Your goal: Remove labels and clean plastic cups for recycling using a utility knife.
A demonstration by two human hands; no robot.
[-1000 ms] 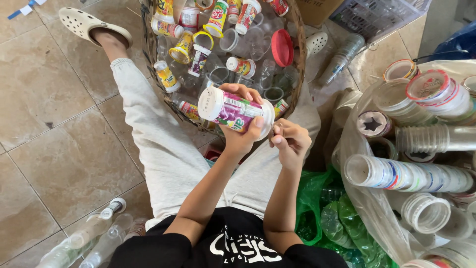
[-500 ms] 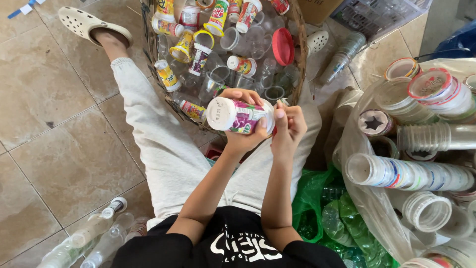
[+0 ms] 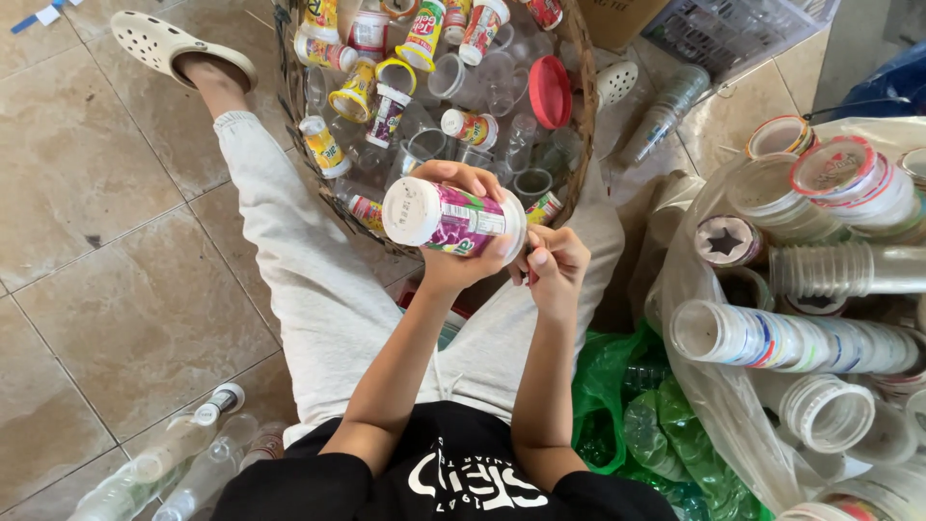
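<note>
- Where the tiled floor shows at nine o'clock, a pale perforated clog is seen at eleven o'clock on an outstretched leg in light trousers, and clear empty bottles are laid down at seven o'clock.
- At the centre, a small plastic cup with a white base and a purple and green printed wrap is held on its side in the left hand; the grip is closed around the cup's body, seemingly so that its mouth end is turned toward the other hand.
- Just to the right, at the cup's mouth, the right hand is pressed with its fingers pinched; what, if anything, is nipped between them cannot be told.
- At twelve o'clock, a woven basket is filled with loose cups and a red lid, kept within easy reach between the legs.
- At five o'clock, a green bag of crushed clear plastic is tucked by the knee.
- At three o'clock, a clear sack is packed with nested cup stacks laid on their sides, apparently to save room.
</note>
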